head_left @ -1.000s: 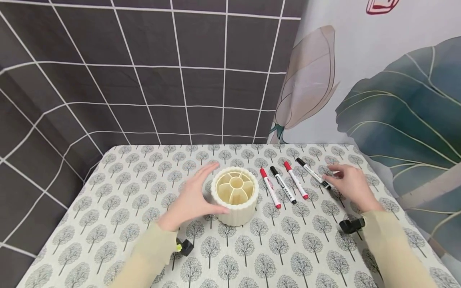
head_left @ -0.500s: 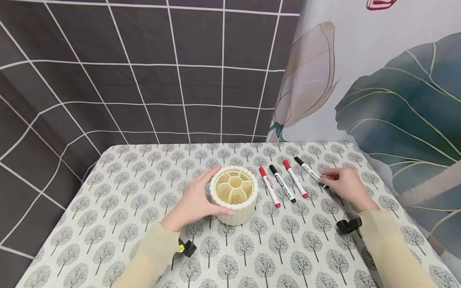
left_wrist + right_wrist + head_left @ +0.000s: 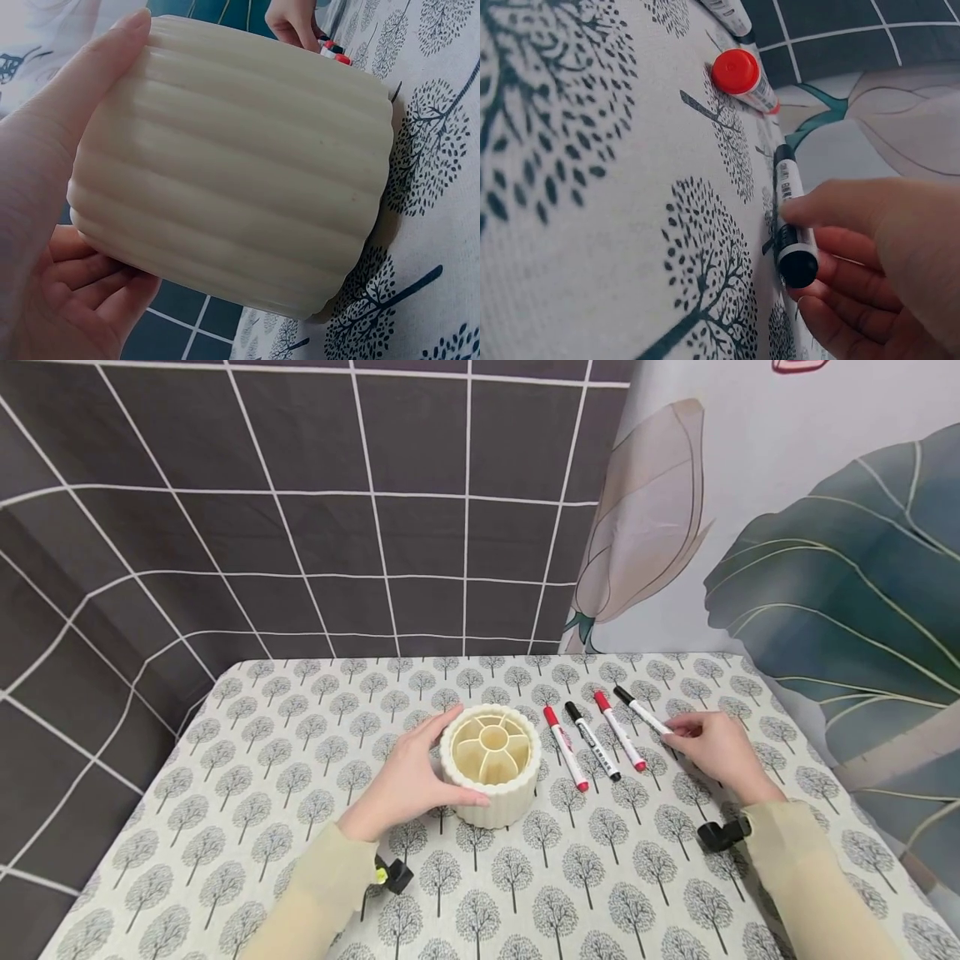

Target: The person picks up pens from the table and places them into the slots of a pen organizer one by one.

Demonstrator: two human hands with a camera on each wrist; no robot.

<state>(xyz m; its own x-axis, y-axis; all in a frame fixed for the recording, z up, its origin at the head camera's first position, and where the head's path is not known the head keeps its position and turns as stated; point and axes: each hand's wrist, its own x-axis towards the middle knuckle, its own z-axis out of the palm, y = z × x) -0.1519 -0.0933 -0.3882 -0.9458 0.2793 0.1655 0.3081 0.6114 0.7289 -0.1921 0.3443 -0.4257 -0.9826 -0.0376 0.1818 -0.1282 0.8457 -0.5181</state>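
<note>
A cream, ribbed pen holder [image 3: 495, 810] with a scalloped rim and divided compartments stands upright on the table. My left hand [image 3: 405, 781] grips its left side, thumb at the near side and fingers round the far side; the ribbed wall fills much of the left wrist view. At the right, my right hand [image 3: 716, 747] pinches the near end of a black-capped whiteboard marker [image 3: 637, 706]. In the right wrist view, the thumb presses on the marker barrel [image 3: 786, 180] and the fingers lie beneath or beside it. The marker appears to lie on the cloth still.
Between the hands lie a red marker [image 3: 566, 750], a black marker [image 3: 592, 742] and another red marker [image 3: 620, 732], roughly side by side. A tree-print cloth [image 3: 247, 810] covers the table. Behind it hang a dark grid-patterned curtain [image 3: 300, 535] and a floral one [image 3: 780, 510].
My right hand has moved slightly left onto the marker's near end and now pinches it. The left thumb and fingers have closed in against the pen holder.
</note>
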